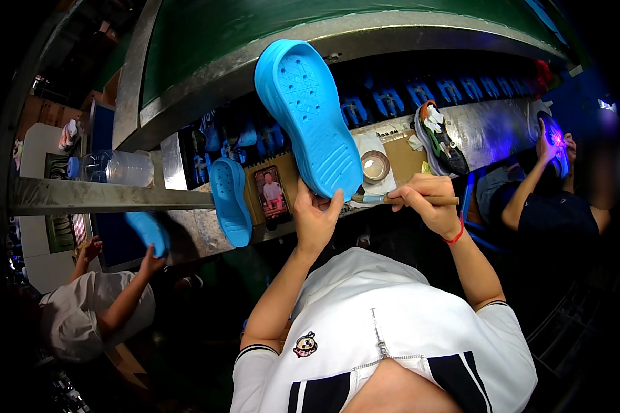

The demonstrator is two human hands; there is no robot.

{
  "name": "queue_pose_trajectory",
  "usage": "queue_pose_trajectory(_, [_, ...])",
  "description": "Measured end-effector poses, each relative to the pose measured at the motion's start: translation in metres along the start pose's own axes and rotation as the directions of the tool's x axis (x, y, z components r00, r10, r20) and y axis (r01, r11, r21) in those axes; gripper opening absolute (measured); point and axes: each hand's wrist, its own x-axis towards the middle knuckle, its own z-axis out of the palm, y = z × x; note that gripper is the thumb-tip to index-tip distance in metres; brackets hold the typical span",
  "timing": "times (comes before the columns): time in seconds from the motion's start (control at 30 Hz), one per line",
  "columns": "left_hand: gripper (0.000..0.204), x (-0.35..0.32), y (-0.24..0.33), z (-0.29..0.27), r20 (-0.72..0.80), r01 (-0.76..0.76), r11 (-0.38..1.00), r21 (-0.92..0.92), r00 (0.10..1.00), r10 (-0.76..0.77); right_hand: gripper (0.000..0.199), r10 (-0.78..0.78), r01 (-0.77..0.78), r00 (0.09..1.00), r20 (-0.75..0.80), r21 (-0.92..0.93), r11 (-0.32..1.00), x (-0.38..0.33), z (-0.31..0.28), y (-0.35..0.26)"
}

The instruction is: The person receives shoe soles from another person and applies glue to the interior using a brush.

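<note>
The left hand (315, 219) is clamped on the near end of 1 blue sole (307, 113), held upright over the bench edge (186, 237). The right hand (430, 199) pinches a brush (393, 199), bristles just right of the sole's near edge.

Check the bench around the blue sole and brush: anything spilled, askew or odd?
One oddity: a phone with its screen lit lies on the bench beside the round tin. Otherwise nothing spilled; the left hand holds the blue sole up, the right hand grips the brush.
</note>
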Motion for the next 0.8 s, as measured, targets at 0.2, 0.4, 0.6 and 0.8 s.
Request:
queue_pose_trajectory(0.2, [0.049, 0.000, 0.003, 0.001, 0.017, 0.011, 0.999, 0.036, 1.000, -0.012, 0.017, 0.036, -0.036, 0.999, 0.001, 0.050, 0.998, 0.002, -0.001, 0.000])
queue_pose_trajectory(0.4, [0.051, -0.002, 0.005, 0.001, 0.030, 0.010, 0.999, 0.051, 0.999, -0.012, 0.016, -0.021, 0.021, 1.000, 0.014, -0.009, 1.000, 0.003, -0.012, 0.003])
queue_pose_trajectory(0.6, [0.050, -0.002, 0.006, 0.002, 0.036, 0.000, 0.999, 0.055, 0.999, -0.002, 0.016, -0.042, 0.042, 0.998, 0.038, 0.013, 0.999, 0.002, -0.012, 0.000])
queue_pose_trajectory(0.8, [0.049, -0.003, 0.007, 0.004, 0.040, 0.016, 0.998, 0.059, 0.999, -0.018, 0.016, -0.045, 0.045, 0.998, 0.041, 0.004, 0.999, -0.002, -0.011, 0.004])
